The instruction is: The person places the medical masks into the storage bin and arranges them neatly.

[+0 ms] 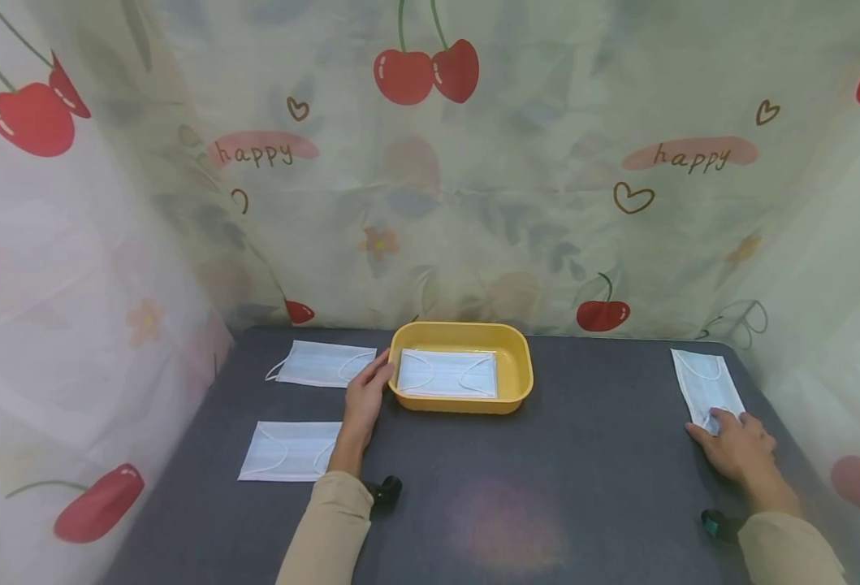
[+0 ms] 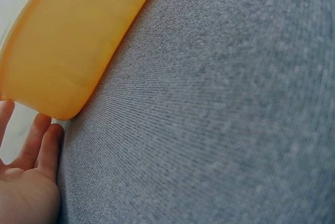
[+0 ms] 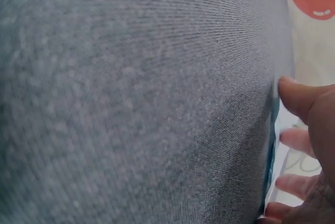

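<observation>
A yellow plastic basin (image 1: 466,405) stands near the table's far edge with a pale blue face mask (image 1: 447,374) lying inside. My left hand (image 1: 365,398) touches the basin's left end; in the left wrist view its fingers (image 2: 48,148) look extended against the end wall. At the far right, my right hand (image 1: 742,451) rests on the near end of another face mask (image 1: 703,382), fingers spread. The right wrist view shows the thumb (image 3: 298,96) and fingertips along that mask's edge, apart from one another. Part of the mask is hidden under the hand.
Left of the basin lies a face mask (image 1: 320,363), and a further mask (image 1: 283,451) lies nearer, partly behind the left forearm. A dark grey cloth (image 1: 583,487) covers the table. Printed curtains (image 1: 517,203) hang behind and at both sides.
</observation>
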`<state>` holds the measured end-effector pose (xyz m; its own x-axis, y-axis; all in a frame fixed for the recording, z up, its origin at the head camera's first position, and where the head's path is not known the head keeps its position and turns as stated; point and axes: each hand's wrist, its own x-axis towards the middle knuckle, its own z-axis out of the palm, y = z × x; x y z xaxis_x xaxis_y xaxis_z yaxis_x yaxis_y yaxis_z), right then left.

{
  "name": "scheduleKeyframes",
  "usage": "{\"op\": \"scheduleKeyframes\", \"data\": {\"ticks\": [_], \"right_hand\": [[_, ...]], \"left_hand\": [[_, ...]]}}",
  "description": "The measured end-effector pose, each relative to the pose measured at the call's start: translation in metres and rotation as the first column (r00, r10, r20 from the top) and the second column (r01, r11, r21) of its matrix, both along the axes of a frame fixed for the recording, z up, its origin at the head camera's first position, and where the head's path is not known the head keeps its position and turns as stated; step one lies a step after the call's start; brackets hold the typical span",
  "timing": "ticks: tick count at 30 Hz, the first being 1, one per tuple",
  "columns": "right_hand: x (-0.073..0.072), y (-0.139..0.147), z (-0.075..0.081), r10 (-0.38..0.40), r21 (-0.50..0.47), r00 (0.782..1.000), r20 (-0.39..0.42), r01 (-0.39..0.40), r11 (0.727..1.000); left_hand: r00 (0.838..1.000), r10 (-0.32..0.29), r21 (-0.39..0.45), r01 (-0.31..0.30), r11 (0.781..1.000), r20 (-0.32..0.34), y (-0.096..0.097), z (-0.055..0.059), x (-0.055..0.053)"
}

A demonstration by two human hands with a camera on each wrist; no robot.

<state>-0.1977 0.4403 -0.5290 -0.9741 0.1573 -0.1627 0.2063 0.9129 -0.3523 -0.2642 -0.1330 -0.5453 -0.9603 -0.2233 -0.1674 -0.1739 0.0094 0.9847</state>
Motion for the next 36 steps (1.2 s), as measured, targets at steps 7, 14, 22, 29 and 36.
{"op": "scheduleKeyframes", "data": {"ticks": [7, 14, 22, 29, 36], "right_hand": [[-0.001, -0.003, 0.002, -0.088, -0.010, 0.994, -0.067, 0.087, 0.996], [-0.002, -0.007, 0.007, -0.210, -0.044, 0.978, -0.013, 0.210, 0.977], [-0.003, -0.008, 0.013, -0.264, -0.092, 0.965, 0.004, 0.263, 0.960], [0.000, -0.011, 0.013, -0.378, -0.096, 0.925, 0.022, 0.379, 0.921], [0.000, -0.009, 0.011, -0.396, -0.129, 0.918, 0.010, 0.394, 0.910]], "left_hand": [[1.000, 0.007, -0.002, -0.007, 1.000, -0.016, -0.001, -0.001, 0.000], [1.000, 0.004, 0.002, -0.004, 1.000, -0.012, -0.001, 0.000, 0.000], [1.000, -0.002, 0.000, 0.002, 1.000, -0.019, -0.001, 0.001, 0.001], [1.000, -0.001, -0.003, 0.001, 1.000, -0.013, 0.000, 0.001, 0.001], [1.000, 0.000, -0.010, 0.000, 1.000, -0.011, -0.001, 0.001, 0.002]]}}
